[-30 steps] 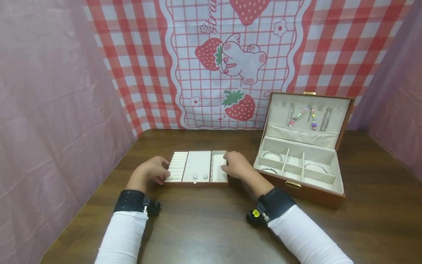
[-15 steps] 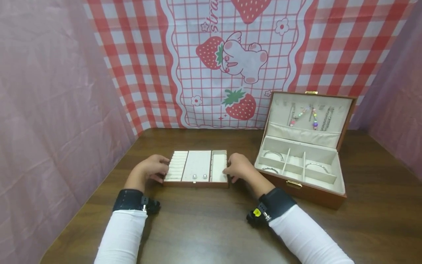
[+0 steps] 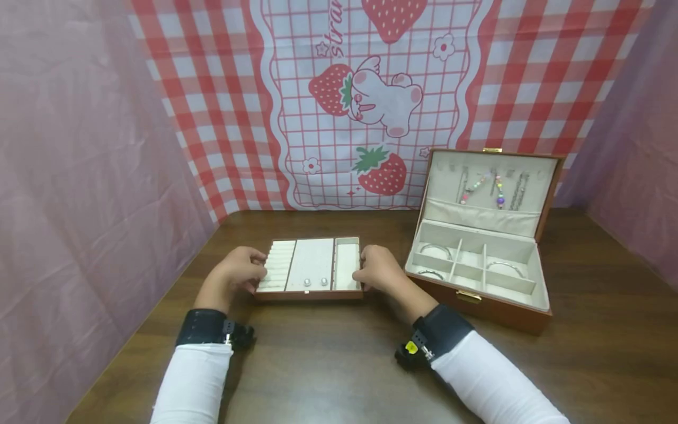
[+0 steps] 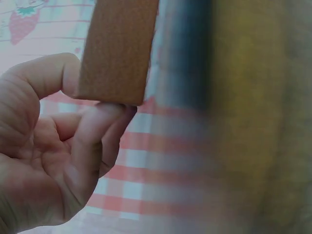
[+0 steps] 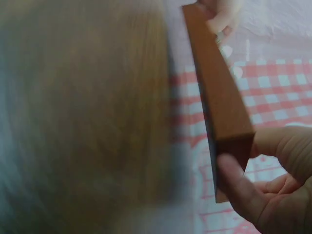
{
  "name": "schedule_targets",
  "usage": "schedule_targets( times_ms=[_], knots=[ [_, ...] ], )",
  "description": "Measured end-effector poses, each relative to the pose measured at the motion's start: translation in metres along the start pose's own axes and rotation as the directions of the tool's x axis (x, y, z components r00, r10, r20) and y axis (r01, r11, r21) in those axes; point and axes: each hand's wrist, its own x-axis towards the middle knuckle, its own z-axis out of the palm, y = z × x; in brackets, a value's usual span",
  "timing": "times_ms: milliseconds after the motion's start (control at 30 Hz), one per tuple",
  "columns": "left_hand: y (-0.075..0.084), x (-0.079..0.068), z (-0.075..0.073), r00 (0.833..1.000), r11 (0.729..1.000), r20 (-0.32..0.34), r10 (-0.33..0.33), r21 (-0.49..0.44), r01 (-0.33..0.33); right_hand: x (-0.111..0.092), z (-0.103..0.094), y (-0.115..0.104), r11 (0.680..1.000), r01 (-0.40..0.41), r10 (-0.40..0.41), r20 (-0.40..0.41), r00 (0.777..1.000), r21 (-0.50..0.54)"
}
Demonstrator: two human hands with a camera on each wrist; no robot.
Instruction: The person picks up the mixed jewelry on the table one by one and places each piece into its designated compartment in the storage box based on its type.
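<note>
A flat brown jewelry tray with a pale lining is held up level between both hands in the head view. My left hand pinches its left end; in the left wrist view, fingers and thumb lie on two sides of the tray's brown end. My right hand grips the opposite end, and the right wrist view has the thumb on one face of the tray with fingers on the other. Padded ring rolls line the tray's left part. Two stud earrings sit on its middle panel.
Right of the tray stands an open brown jewelry box with bracelets in its compartments. Necklaces hang inside its raised lid. A checkered cloth hangs behind the wooden table.
The right hand has shifted its hold on the tray's right end. Both hands have lifted the tray slightly off the table. The head view has shifted a little.
</note>
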Motion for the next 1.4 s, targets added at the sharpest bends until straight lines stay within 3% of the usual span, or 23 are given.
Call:
schedule_targets(
  times_ms=[267, 533, 700, 933, 1400],
  knots=[
    [0.023, -0.018, -0.017, 0.995, 0.996, -0.053, 0.088, 0.031, -0.087, -0.01, -0.033, -0.015, 0.994, 0.103, -0.108, -0.118, 0.987, -0.048],
    [0.053, -0.035, -0.02, 0.987, 0.989, -0.067, 0.146, 0.041, -0.143, -0.02, -0.066, -0.021, 0.994, 0.107, -0.109, -0.124, 0.986, -0.025],
    [0.069, -0.031, -0.019, 0.978, 0.979, -0.08, 0.192, 0.087, -0.185, -0.022, -0.081, -0.021, 0.995, 0.099, -0.097, -0.129, 0.987, 0.004],
    [0.081, -0.021, -0.02, 0.976, 0.978, -0.064, 0.207, 0.045, -0.204, -0.027, -0.093, -0.015, 0.995, 0.101, -0.099, -0.156, 0.983, 0.004],
    [0.097, -0.026, -0.006, 0.963, 0.966, -0.076, 0.259, 0.03, -0.258, -0.044, -0.115, -0.009, 0.994, 0.105, -0.099, -0.231, 0.968, 0.015]
  ],
)
